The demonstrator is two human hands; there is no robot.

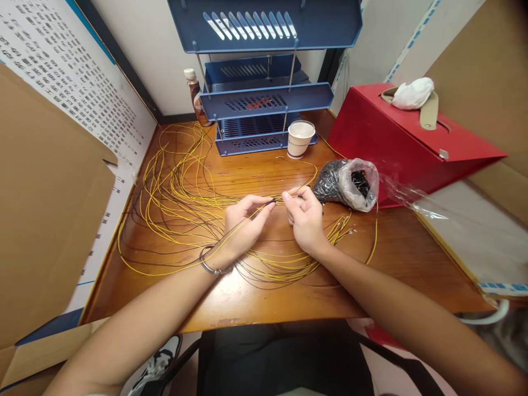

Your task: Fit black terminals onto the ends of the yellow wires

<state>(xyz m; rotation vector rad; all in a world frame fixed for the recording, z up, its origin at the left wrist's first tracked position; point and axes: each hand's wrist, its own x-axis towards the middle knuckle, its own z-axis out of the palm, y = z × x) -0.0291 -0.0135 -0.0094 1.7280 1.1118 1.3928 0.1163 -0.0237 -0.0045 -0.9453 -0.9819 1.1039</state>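
My left hand (246, 223) is closed in a pinch, with a small black piece (271, 202) at its fingertips and a yellow wire running back across the wrist. Close by on the right, my right hand (304, 217) pinches a thin wire near its thumb tip; its fingers are curled in. A large loose tangle of yellow and dark wires (165, 192) spreads over the left of the wooden table (264, 308). More wires pass beneath both hands, and a bundle of wire ends (340, 230) lies beside the right wrist. Just beyond the right hand rests a clear plastic bag of small black parts (331, 179), its mouth open.
At the back stands a blue tiered tray rack (268, 102) with a bottle (197, 99) at its left and a paper cup (300, 140) in front. A red box (391, 137) carrying crumpled tissue (413, 93) is at right. Cardboard (49, 192) borders the left side.
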